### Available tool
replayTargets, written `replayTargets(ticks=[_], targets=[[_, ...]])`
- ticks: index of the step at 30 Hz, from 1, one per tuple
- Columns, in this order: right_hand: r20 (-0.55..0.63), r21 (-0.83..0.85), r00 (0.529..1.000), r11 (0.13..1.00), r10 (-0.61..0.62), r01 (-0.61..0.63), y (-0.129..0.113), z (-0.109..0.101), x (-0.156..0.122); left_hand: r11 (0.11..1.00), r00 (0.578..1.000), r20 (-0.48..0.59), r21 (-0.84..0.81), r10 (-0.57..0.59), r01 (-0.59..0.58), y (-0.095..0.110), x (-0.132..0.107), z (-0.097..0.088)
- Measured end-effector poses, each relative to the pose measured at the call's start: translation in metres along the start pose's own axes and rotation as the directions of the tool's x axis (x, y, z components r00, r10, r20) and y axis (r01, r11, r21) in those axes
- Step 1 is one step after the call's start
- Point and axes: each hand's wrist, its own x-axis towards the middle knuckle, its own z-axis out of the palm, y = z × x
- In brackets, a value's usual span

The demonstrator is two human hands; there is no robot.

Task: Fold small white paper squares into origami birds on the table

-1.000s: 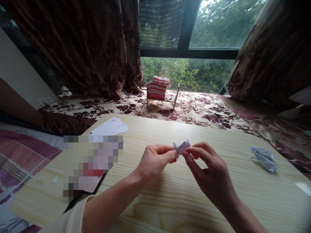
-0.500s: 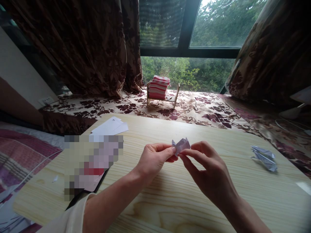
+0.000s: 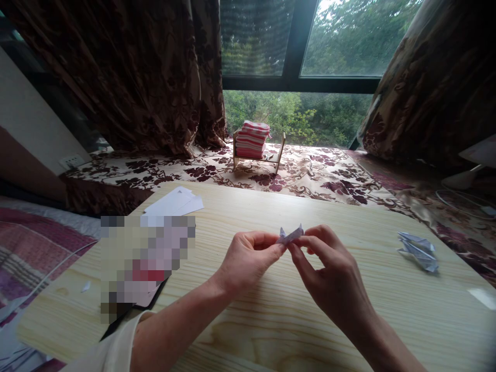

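A small folded paper piece (image 3: 290, 236), pale and greyish with two pointed corners sticking up, is held above the middle of the table. My left hand (image 3: 250, 258) pinches its left end between thumb and fingers. On the other side, my right hand (image 3: 329, 263) grips the right end and lower edge with thumb and forefinger. The fingers cover part of the paper's lower side. Off to the right, a second folded paper piece (image 3: 417, 251), longer and with layered flaps, lies on the tabletop.
The pale wooden table (image 3: 240, 310) carries white paper sheets (image 3: 174, 201) at its back left and a pixelated flat object (image 3: 155, 263). A paper scrap (image 3: 86, 286) lies near the left edge. Behind, a small wooden rack (image 3: 278, 155) with striped folded cloths (image 3: 251, 139) stands on the sill.
The folded paper has been tilted, so its broad face shows less and its two points stand upright. Both hands keep hold of it; the view has shifted slightly.
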Motion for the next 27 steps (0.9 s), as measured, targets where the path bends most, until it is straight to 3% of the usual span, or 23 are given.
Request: replayTargets(ticks=[4,7,10,14,17,21,24,27], targets=[[-0.033,0.047,0.999,0.998,0.031,-0.03,0.001,-0.002,0.002,1.0,0.997,-0.081,-0.011,-0.004,0.003,0.001,0.001,-0.001],[-0.067,0.124,0.983,0.979,0.172,-0.163,0.005,-0.004,0.004,0.996,0.99,-0.128,-0.079,-0.053,0.043,0.004,0.001,-0.001],[0.05,0.262,0.935,0.898,0.352,-0.353,0.009,-0.003,0.004,0.992,0.99,-0.119,-0.112,-0.07,0.056,0.006,0.001,-0.001],[0.234,0.422,0.844,0.732,0.482,-0.535,0.012,0.001,0.002,0.991,0.994,-0.093,-0.127,-0.057,0.045,0.005,0.0,-0.001],[0.239,0.407,0.802,0.694,0.547,-0.594,0.009,0.001,0.002,0.981,0.992,-0.103,-0.185,-0.076,0.056,0.003,0.002,-0.003],[0.353,0.42,0.774,0.65,0.526,-0.634,0.001,0.0,0.004,0.954,0.984,-0.121,-0.285,-0.13,0.091,-0.001,0.003,-0.005],[0.33,0.54,0.774,0.564,0.541,-0.625,-0.005,0.002,0.006,0.951,0.987,-0.098,-0.296,-0.127,0.093,-0.001,0.002,-0.004],[0.323,0.618,0.737,0.457,0.593,-0.639,-0.007,0.007,0.006,0.959,0.991,-0.081,-0.271,-0.111,0.085,0.0,0.0,-0.001]])
